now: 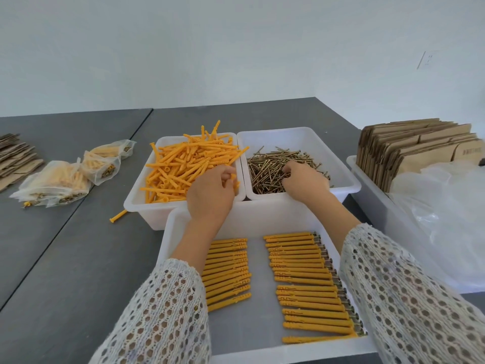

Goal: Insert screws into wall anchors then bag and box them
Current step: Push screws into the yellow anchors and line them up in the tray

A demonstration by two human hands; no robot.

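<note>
A white bin (136,203) holds a heap of loose orange wall anchors (183,164). My left hand (212,193) reaches into it and pinches an orange anchor (233,176) at its fingertips. Beside it on the right, a second white bin (346,177) holds brass screws (273,164). My right hand (304,179) is in the screw pile with its fingers curled round some screws. Nearest me, a white tray (262,219) carries two rows of assembled anchors (304,285) with screw heads at their right ends.
Filled plastic bags (65,179) lie on the grey table at the left, with flat cardboard (15,158) beyond them. One stray anchor (118,215) lies on the table. At the right a bin holds folded cardboard boxes (420,145) and clear plastic bags (451,211).
</note>
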